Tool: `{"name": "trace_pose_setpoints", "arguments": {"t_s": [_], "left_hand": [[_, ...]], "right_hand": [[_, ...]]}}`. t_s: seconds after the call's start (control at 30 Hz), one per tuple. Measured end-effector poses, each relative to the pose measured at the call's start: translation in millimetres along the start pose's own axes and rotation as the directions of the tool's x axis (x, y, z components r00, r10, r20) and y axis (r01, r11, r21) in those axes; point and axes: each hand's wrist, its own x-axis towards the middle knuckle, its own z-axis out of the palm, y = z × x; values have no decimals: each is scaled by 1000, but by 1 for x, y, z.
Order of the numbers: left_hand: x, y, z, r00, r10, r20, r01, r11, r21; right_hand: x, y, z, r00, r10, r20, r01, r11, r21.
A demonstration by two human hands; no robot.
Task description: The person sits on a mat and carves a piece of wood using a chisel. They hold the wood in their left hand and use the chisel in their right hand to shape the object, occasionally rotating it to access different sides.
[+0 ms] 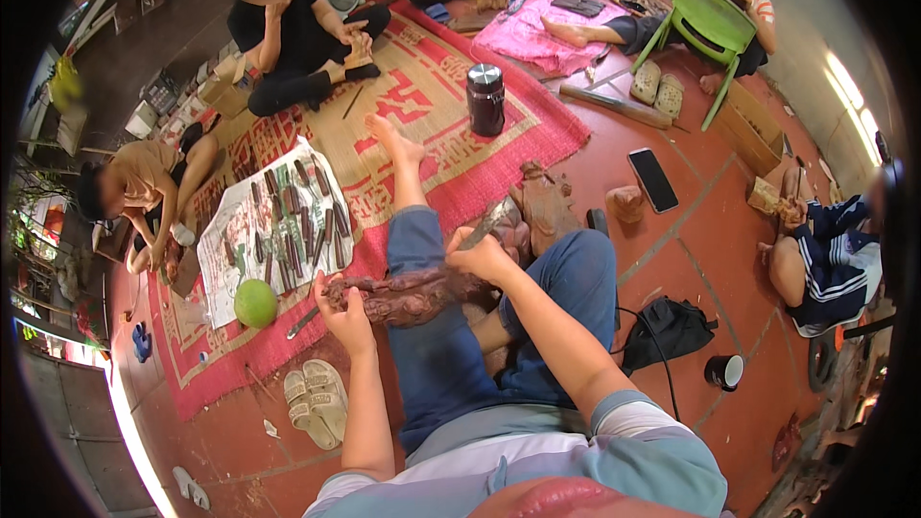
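Across my lap lies a long reddish-brown wood carving, knobbly with cut relief. My left hand grips its left end, thumb and fingers around it. Above the carving's right part, my right hand is closed on a flat grey blade-like tool that points up and away from me; its handle is hidden in the fingers. Just beyond that hand, a lumpy brown carved wooden block rests on the floor by my raised knee.
Left, a white sheet bears several dark-handled carving tools and a green round fruit. A thermos stands on the red mat. Right are a phone, black bag and mug. Several people sit around.
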Motion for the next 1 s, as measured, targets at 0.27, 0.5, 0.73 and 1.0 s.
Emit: {"name": "trace_pose_setpoints", "arguments": {"t_s": [0.27,0.5,0.73,1.0], "left_hand": [[9,-4,-7,992,25,120,-41,990,132],[7,-2,-2,993,67,93,-78,989,125],[2,5,-2,995,-17,94,14,999,31],[1,7,1,997,-23,79,23,1000,6]], "right_hand": [[4,-1,4,998,-61,-22,60,998,-28],[18,18,6,991,-130,-40,130,992,2],[-7,-1,11,980,-193,-50,189,979,-70],[-26,4,22,934,-344,-98,343,939,-27]]}}
